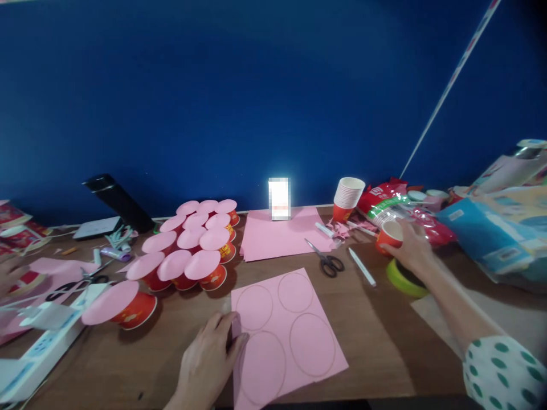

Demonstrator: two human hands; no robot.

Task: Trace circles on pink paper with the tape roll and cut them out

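A pink paper sheet (285, 324) with several circles drawn on it lies before me on the wooden table. My left hand (211, 350) is closed at its left edge, with the thumb over the paper; the undersides of the fingers are hidden. Off to the right, my right hand (408, 247) grips a red paper cup (387, 238), whose white mouth shows. Just below that hand sits a green tape roll (404, 279). Scissors (327, 262) and a white pen (362, 267) lie between the sheet and the cup.
Several red cups topped with pink paper discs (205, 265) stand at left. Behind are a pink paper stack (282, 233), a lit phone (279, 199) and stacked cups (348, 196). A power strip (51, 341) lies left; a red package (384, 199) and blue bag (482, 228) lie right.
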